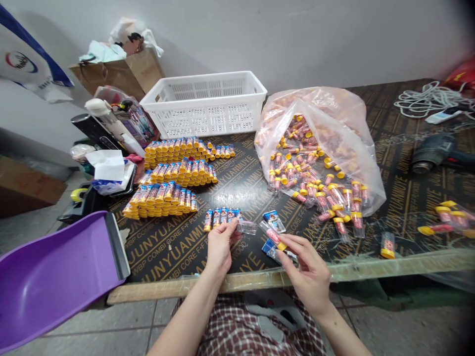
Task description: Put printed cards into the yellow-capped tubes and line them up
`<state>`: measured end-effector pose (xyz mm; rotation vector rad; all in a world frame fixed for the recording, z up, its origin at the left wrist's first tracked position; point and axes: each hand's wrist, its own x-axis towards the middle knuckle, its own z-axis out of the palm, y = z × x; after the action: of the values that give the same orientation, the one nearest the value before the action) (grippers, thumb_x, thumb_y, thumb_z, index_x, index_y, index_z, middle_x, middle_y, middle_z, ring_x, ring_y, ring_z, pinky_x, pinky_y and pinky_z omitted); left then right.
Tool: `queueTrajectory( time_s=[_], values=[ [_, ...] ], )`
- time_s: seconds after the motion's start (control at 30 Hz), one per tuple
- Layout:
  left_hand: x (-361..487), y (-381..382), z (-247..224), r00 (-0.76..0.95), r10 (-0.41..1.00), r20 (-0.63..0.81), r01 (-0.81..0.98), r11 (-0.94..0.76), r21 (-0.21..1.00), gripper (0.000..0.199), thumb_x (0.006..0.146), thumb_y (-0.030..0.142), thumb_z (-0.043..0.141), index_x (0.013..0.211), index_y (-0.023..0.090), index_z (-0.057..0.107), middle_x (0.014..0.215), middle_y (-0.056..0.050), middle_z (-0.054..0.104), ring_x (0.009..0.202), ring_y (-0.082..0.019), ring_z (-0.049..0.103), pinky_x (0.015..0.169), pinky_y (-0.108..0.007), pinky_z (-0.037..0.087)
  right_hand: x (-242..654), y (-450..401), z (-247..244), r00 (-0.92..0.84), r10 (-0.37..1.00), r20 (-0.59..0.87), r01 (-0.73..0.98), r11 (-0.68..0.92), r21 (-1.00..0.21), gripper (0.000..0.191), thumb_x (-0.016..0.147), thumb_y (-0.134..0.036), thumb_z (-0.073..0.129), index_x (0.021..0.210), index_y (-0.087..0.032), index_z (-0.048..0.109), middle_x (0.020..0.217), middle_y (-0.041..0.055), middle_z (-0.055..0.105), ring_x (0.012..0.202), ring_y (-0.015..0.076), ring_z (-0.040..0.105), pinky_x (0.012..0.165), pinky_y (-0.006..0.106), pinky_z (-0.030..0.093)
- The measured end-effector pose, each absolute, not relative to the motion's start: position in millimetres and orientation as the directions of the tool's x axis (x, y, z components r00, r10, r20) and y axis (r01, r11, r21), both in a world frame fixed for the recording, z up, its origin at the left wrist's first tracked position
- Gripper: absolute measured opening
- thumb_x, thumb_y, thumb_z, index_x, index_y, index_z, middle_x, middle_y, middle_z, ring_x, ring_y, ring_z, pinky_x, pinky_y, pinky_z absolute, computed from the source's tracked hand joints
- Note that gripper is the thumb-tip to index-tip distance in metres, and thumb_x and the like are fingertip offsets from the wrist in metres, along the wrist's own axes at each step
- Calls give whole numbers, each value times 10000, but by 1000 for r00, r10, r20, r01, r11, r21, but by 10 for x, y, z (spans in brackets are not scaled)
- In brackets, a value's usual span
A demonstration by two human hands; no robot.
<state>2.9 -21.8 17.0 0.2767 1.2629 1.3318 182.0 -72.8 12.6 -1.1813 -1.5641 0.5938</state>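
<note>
My right hand (306, 269) pinches a small clear tube (272, 234) with a yellow cap and red-and-white contents. My left hand (221, 247) is closed, its fingertips at the right end of a short row of blue-labelled tubes (223, 216). From those fingertips a clear plastic piece (247, 227) sticks out to the right; its exact kind is hard to make out. Flat blue printed sleeves (274, 221) lie behind the held tube, and more of them are partly hidden under my right hand. Several stacks of blue-labelled, yellow-ended tubes (163, 198) stand at the left.
A large clear bag (356, 133) spills unlabelled yellow-capped tubes. Behind the stacks is a white basket (208, 116). A purple dustpan (63, 277) sits at the left edge. To the right are a heat gun (432, 152), a white cord (426, 101) and loose tubes (458, 217).
</note>
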Motion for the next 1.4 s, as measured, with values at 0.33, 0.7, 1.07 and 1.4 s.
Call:
queueTrajectory(
  time_s=[0.33,0.7,1.07,1.4],
  values=[
    [37,-255,111,-283,859,-428,-497,250,831,400,536,467,807,631,104,670,601,-1,617,551,-84,540,554,-205,473,1773,-737,130,-156,872,464,394,486,-780,373,846,-93,583,1165,-282,619,1091,55,620,997,188,602,877,329,491],
    [98,-375,260,151,889,-433,-449,452,771,503,572,339,829,981,106,655,705,-34,679,606,-114,607,623,-233,484,1764,-615,28,-234,872,430,424,489,-762,642,769,-106,574,1360,-309,424,1225,81,493,1123,246,528,956,419,471],
    [200,-490,279,303,820,-486,-362,571,737,338,565,338,830,751,104,672,642,-13,651,577,-110,602,584,-218,472,1799,-567,30,-410,840,356,204,465,-862,851,636,-24,513,1418,-271,289,1386,79,426,1286,269,423,1066,448,392],
    [200,-489,286,308,822,-480,-371,568,735,330,574,316,827,752,95,659,630,-12,646,553,-95,589,544,-192,449,1768,-592,13,-365,852,376,123,444,-887,866,622,-19,523,1416,-267,280,1383,92,427,1270,269,451,1056,441,409]
  ],
)
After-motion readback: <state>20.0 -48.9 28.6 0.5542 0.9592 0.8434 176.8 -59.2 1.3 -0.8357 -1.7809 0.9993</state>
